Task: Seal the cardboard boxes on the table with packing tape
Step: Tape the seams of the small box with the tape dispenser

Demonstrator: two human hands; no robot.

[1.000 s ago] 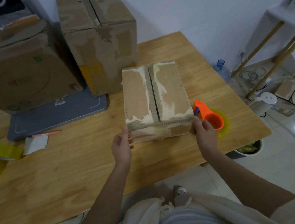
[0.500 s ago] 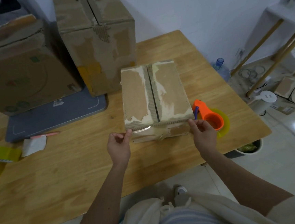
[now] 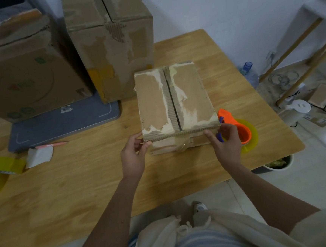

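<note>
Box (image 3: 173, 100) sits mid-table, its flaps shut but the centre seam bare. Left hand (image 3: 132, 157) pinches its near left corner; right hand (image 3: 227, 145) has fingers curled at the near right corner, whether gripping I cannot tell. Square it first, keep the flaps flush, then fetch the dispenser (image 3: 237, 130) just right and run tape straight along the seam.

Wooden worktop (image 3: 96, 180) carries a grey flat slab (image 3: 63, 124) at back left, pink pen (image 3: 50, 145) lying just in front of it, white paper scrap (image 3: 39, 156) touching the pen's near side. Off the right edge: blue-capped water bottle (image 3: 249, 72) on the floor, white round device (image 3: 300, 106) w/ cable, bin (image 3: 278, 164) tucked under the corner.
</note>
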